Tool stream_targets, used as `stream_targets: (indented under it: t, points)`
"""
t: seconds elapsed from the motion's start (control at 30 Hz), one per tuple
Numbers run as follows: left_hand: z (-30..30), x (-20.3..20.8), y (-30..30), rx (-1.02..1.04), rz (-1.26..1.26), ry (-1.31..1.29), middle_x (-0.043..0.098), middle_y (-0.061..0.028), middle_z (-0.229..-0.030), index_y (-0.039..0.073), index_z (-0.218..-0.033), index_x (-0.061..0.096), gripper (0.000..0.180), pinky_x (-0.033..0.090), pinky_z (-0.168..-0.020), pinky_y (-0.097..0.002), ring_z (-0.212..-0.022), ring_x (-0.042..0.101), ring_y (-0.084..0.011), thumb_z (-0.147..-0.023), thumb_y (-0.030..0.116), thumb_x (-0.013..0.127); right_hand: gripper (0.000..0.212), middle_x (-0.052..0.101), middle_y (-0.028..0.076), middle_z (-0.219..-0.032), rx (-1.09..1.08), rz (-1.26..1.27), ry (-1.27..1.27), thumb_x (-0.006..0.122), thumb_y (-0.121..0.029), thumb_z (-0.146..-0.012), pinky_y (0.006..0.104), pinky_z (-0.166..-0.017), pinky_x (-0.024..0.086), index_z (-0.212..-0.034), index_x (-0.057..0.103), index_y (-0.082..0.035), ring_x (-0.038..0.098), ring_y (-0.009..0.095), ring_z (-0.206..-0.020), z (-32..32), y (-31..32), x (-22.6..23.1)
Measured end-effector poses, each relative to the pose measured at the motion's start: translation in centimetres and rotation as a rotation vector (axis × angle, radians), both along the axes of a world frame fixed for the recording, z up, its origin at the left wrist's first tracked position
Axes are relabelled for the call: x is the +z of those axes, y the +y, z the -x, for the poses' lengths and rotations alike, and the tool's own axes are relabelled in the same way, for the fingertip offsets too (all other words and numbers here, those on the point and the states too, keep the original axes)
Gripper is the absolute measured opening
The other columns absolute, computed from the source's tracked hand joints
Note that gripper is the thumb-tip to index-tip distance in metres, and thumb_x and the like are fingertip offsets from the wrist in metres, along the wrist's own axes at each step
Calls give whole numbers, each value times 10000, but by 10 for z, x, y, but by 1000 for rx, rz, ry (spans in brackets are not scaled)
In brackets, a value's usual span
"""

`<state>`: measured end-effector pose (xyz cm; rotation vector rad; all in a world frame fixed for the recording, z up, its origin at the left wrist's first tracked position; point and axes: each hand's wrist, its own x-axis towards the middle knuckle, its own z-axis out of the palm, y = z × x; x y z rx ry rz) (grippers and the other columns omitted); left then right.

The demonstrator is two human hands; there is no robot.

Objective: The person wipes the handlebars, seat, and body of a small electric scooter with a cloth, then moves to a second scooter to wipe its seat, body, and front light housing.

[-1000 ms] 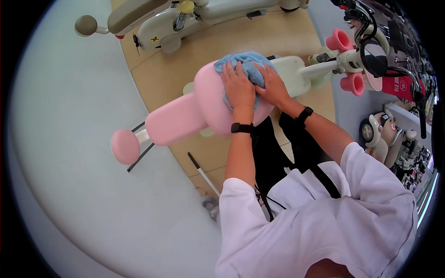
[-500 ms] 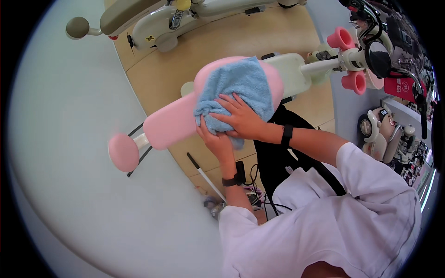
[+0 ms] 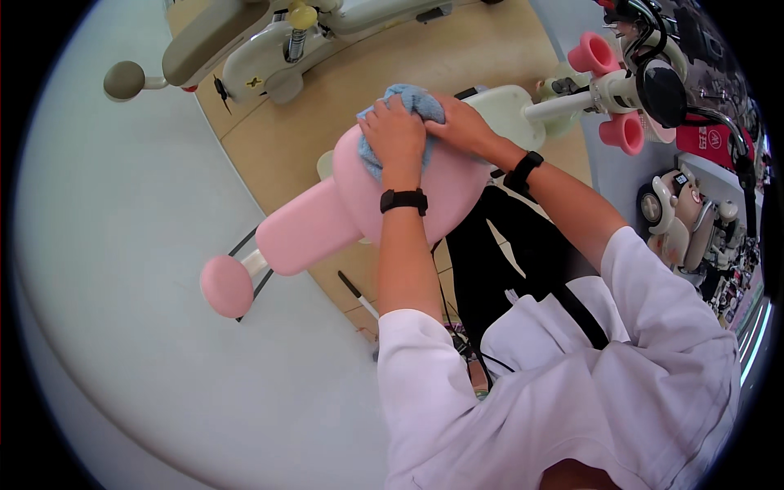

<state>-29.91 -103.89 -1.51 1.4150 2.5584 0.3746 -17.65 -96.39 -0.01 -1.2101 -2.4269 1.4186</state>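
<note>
A blue towel (image 3: pixel 418 98) is bunched over the far edge of a scooter's wide pink seat (image 3: pixel 392 204). My left hand (image 3: pixel 397 135) presses on it with curled fingers, gripping it against the seat. Right beside it, my right hand (image 3: pixel 461 126) holds the towel's right side, its fingertips partly hidden in the folds. The narrower pink rear seat (image 3: pixel 306 226) and a round pink backrest (image 3: pixel 227 286) extend to the left. The near part of the wide seat lies bare below my wrists.
Another scooter with a brown seat (image 3: pixel 214 41) stands beyond. Pink cup holders (image 3: pixel 622 133) flank the handlebar stem (image 3: pixel 563 106) on the right. A white wall (image 3: pixel 122 269) runs along the left. A cream scooter (image 3: pixel 674 216) stands farther right, and a dark-handled rod (image 3: pixel 357 292) lies below the seat.
Both hands have moved away from me to the seat's far edge, taking the towel along. The towel was spread across the seat; now it is bunched and the near seat surface shows.
</note>
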Motion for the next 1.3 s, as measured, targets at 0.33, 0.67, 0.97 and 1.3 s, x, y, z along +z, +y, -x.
stream_targets:
  t: [0.33,0.67,0.97,1.3]
  points:
    - [-112,37,-33,-167,-213,-248,550,-161,-1243,49,-1157,594,442,328,-1080,-514,-1219,477,-351,-724,92,677,545,452,232,-1363,-280,113,85,642,-109,-783,415,-1044,380,-1305,494,-54,450,403,-1247,-128,-62,-1]
    - [-130,7,-226,248,-289,-103,428,-217,-1394,54,-1332,438,474,326,-1069,-588,-1319,400,-412,-909,171,618,557,429,175,-1406,390,-305,295,701,-143,-717,503,-1087,338,-1259,575,-177,376,343,-1351,-85,-164,13]
    - [-8,23,-179,1036,-595,-1156,367,-152,-1472,42,-1470,280,529,402,-1071,-416,-1299,447,-280,-1035,340,310,643,472,194,-1363,500,-255,388,757,-318,-697,515,-1122,260,-1266,549,-100,381,336,-1337,59,-124,5]
    - [8,52,-90,282,77,-276,492,-212,-1327,28,-1282,530,440,402,-1024,-440,-1237,477,-387,-871,177,579,738,442,179,-1401,359,-361,149,781,-335,-701,583,-1105,259,-1367,488,-214,362,353,-1350,17,-50,-8]
